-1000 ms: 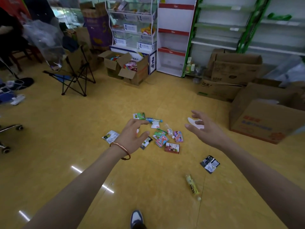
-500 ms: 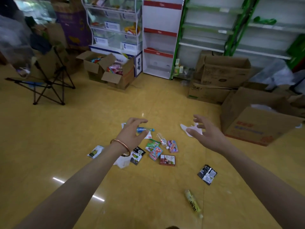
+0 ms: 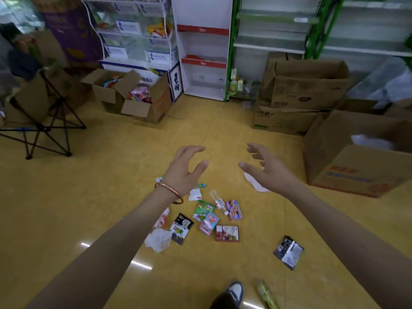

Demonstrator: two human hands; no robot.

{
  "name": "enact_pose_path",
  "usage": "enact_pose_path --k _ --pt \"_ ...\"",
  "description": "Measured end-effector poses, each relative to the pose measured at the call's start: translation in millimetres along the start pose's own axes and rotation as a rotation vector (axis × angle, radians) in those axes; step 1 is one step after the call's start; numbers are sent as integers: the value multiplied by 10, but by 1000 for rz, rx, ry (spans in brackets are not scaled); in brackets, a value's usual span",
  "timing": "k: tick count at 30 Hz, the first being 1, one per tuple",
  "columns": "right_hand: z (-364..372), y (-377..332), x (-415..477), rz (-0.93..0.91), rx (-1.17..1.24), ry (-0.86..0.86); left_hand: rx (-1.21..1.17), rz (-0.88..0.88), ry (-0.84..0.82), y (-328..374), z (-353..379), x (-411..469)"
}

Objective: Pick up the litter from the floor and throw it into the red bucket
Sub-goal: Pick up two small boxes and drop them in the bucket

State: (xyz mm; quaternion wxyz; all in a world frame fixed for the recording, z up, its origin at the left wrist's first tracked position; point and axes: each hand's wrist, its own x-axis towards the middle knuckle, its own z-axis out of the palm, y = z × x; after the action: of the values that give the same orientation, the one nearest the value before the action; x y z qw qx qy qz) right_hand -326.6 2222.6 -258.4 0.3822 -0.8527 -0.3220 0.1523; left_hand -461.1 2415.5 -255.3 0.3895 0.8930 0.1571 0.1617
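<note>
Litter (image 3: 209, 223) on floor (image 3: 89, 197) below both spread, empty hands (image 3: 182, 172)

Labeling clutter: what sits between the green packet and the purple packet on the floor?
Head view: a small clear bottle lies slanted between the green packet and the purple packet, close to both.

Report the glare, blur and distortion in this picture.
Head view: white glare streaks on the glossy yellow floor; head view: blur smears the display rack and folding chair at upper left; head view: wide-angle lens tilts the green shelving.
</note>
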Motion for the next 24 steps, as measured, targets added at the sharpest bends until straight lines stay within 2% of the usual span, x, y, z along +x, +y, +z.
enact_pose_path --k 3,8,16,19,24 --pt "-58 50 446 -39 -17 -23 24 8 20 -46 -4 405" --pt "60 218 859 -19 -31 -120 37 -38 -51 -295 103 796" --pt "456 754 1171 131 -21 -164 21 -89 -205 -1009 516 1251" --pt "666 1010 1236 175 -42 -184 29 -125 -279 -1320 746 1370" --pt "1347 1672 1449 203 -57 -230 19 -207 -307 -2199 1378 1376"
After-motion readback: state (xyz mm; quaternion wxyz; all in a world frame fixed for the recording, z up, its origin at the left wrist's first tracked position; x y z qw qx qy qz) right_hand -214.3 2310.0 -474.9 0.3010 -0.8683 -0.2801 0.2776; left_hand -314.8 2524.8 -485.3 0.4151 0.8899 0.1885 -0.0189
